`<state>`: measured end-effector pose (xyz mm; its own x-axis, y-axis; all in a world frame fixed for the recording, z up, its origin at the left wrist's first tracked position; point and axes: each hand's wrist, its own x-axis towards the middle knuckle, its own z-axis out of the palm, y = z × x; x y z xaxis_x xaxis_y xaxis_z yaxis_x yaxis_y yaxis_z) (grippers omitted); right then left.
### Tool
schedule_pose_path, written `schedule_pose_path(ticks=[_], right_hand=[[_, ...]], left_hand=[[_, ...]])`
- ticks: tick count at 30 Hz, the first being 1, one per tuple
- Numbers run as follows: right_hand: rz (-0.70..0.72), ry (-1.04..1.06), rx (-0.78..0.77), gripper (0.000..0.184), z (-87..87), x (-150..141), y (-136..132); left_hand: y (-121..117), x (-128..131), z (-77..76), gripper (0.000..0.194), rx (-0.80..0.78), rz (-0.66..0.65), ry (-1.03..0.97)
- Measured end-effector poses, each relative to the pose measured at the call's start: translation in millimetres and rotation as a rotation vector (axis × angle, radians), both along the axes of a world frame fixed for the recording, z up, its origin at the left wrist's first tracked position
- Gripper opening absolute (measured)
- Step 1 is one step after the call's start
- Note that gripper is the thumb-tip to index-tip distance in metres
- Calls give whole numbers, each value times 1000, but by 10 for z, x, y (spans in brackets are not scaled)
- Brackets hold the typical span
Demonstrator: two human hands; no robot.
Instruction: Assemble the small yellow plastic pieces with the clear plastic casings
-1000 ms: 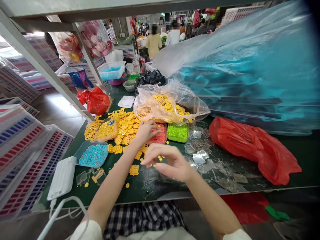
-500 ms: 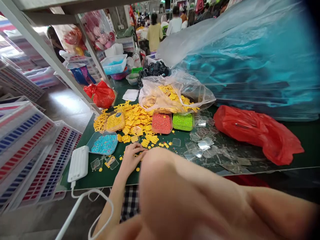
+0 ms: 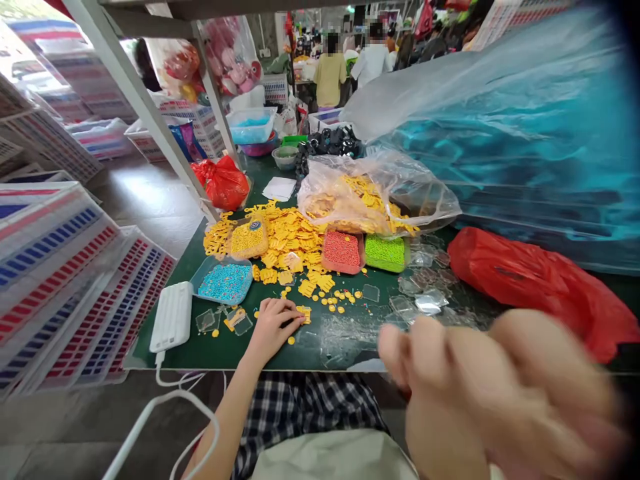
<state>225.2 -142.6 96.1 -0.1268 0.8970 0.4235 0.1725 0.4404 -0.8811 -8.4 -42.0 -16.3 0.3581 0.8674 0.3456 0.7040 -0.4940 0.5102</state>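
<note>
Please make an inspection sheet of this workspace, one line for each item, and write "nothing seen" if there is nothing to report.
Surface: dark green work table, littered with loose pieces.
Job's things: yellow plastic pieces in a heap; trays of yellow beads, blue beads, red beads and green beads.
Clutter: clear plastic squares; red plastic bag.
Hands: left hand rests on the table, beside a yellow piece; right hand raised, blurred, contents unclear.
Cables: white cable runs from a white power bank off the table edge.
Surroundings: striped white crates; co-worker in the background.
</note>
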Motion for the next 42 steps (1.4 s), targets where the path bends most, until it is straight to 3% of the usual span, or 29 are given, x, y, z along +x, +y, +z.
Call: schedule_pose_path(ticks=[1,3,5,8,11,16,22,26,30,37,42], right_hand=[[67,97,23,26,-55,-64,168],[28,160,34,17,-264,-213,418],[-128,-16,-43,12,-579,-368,515],[-264,-299,-65,22,-1054,-536,456],[-295,-461,-44,35,-1310,-582,372],[-226,-531,-54,41,-1358,-528,393],[-179,-425,-115,45,-1372,-474,405],[-135,-393,-163,48,-1340,-454,416],[-153,-395,-165,48,-1308,-467,423],[-158,-380,-182,48,-1337,-484,434],[-317,-378,-169,42,-1414,-562,458]], left_hand=[[-8,11,7,33,10,-1,2],[-9,38,25,30,36,-6,18],[5,63,38,25,46,-25,41],[32,83,30,20,27,-63,64],[42,82,3,17,24,-72,73],[31,70,-17,18,13,-59,101],[38,58,-30,18,-11,-76,125],[38,35,-52,21,-20,-19,58],[29,25,-60,23,1,40,-5],[23,77,-34,23,11,-51,133],[27,95,0,22,-20,-91,151]])
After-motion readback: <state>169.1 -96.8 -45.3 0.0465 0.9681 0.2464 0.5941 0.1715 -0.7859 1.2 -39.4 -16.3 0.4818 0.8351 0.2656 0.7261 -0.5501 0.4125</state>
